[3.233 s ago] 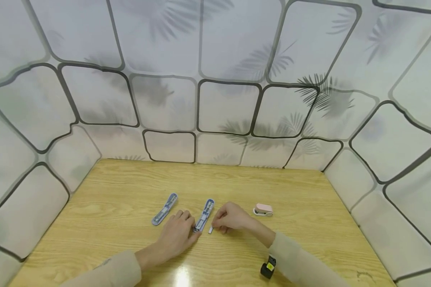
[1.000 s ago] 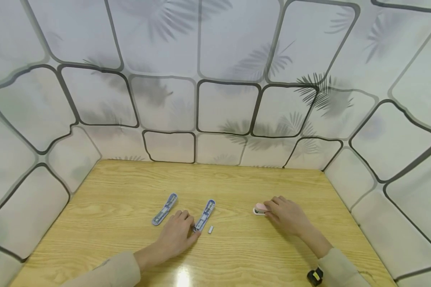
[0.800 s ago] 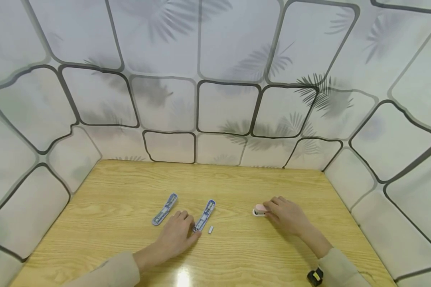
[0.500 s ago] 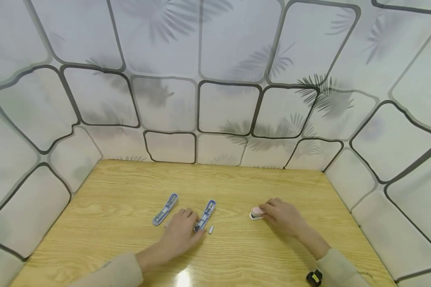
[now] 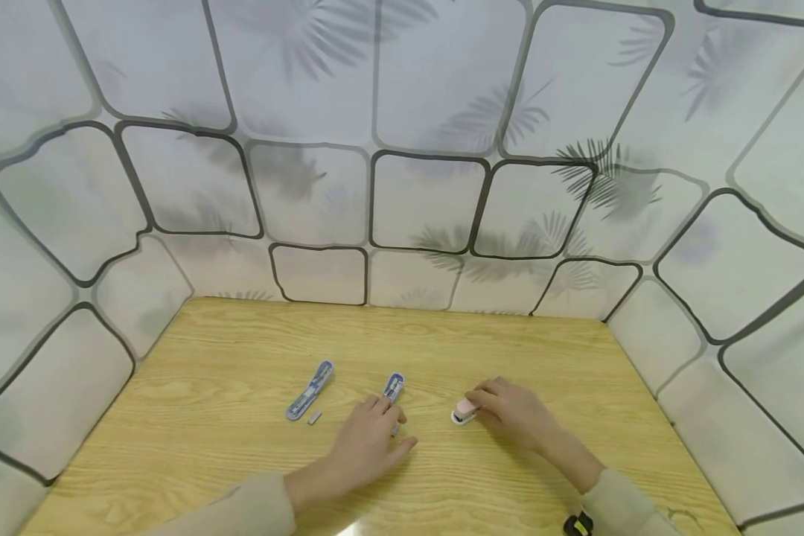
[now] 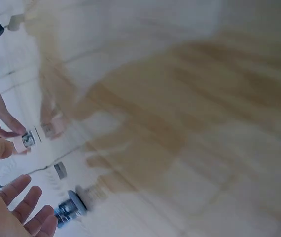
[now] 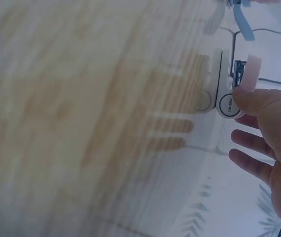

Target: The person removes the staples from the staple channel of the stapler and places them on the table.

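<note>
A small pink stapler (image 5: 461, 412) lies on the wooden table (image 5: 228, 357), and my right hand (image 5: 505, 411) pinches it by its right end. In the right wrist view my thumb lies on the pink stapler (image 7: 240, 81) and my other fingers (image 7: 254, 148) stretch out below it. My left hand (image 5: 380, 430) lies flat with straight fingers over the near end of a blue stapler half (image 5: 394, 385), holding nothing. The left wrist view shows the left hand's fingers (image 6: 27, 207) beside that blue piece (image 6: 69, 209).
A second blue stapler half (image 5: 309, 391) lies to the left with a small grey staple block (image 5: 314, 418) beside it. Another staple block (image 6: 60, 170) lies between my hands. Patterned white panels (image 5: 415, 201) wall the table on three sides.
My right hand reached the pink stapler and drew it left and nearer. My left hand shifted right over the right blue half, uncovering a staple block by the left one.
</note>
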### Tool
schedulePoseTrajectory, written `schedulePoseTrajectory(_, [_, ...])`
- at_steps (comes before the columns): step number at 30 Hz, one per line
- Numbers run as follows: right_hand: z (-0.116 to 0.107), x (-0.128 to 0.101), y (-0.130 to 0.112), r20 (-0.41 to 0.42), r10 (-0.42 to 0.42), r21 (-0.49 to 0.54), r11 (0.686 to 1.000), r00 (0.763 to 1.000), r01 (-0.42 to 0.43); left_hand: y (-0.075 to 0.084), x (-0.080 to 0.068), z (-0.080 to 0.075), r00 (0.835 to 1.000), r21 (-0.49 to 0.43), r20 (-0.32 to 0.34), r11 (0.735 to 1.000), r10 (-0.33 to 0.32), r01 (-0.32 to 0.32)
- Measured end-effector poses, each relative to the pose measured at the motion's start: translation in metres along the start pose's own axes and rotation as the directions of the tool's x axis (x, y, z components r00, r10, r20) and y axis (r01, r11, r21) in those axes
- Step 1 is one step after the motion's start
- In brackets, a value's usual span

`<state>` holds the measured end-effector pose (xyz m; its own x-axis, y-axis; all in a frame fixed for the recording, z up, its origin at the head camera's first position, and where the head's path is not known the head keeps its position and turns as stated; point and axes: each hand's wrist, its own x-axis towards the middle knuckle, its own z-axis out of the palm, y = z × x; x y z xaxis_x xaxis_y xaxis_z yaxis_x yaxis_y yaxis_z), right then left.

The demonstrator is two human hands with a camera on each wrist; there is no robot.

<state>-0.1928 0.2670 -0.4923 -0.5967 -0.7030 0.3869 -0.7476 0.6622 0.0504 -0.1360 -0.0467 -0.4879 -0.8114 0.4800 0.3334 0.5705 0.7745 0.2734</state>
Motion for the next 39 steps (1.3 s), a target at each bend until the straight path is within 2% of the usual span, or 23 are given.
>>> schedulePoseTrajectory(8, [0.0,0.002,-0.01,-0.01,-0.031,0.013,0.999,0.999,0.031,0.014,0.01,0.01,0.998,0.007,0.06,1.0,0.018,-0.019])
schedulePoseTrajectory(16, [-0.004,0.006,-0.02,0.011,-0.049,0.025,0.998,0.999,0.049,0.029,0.019,0.02,0.988,0.015,0.151,1.0,0.006,-0.008])
schedulePoseTrajectory(23, [-0.003,0.006,-0.026,0.032,-0.065,0.041,0.997,0.997,0.064,0.034,0.024,0.022,0.981,0.039,0.192,0.999,-0.008,0.0])
schedulePoseTrajectory(33, [-0.003,0.008,-0.035,-0.017,-0.122,0.061,0.991,0.992,0.122,0.037,0.031,0.027,0.973,0.11,0.231,0.994,-0.02,-0.006])
schedulePoseTrajectory(39, [-0.003,0.009,-0.038,-0.027,-0.13,0.037,0.991,0.991,0.131,0.037,0.032,0.03,0.978,0.136,0.207,0.991,-0.009,-0.02])
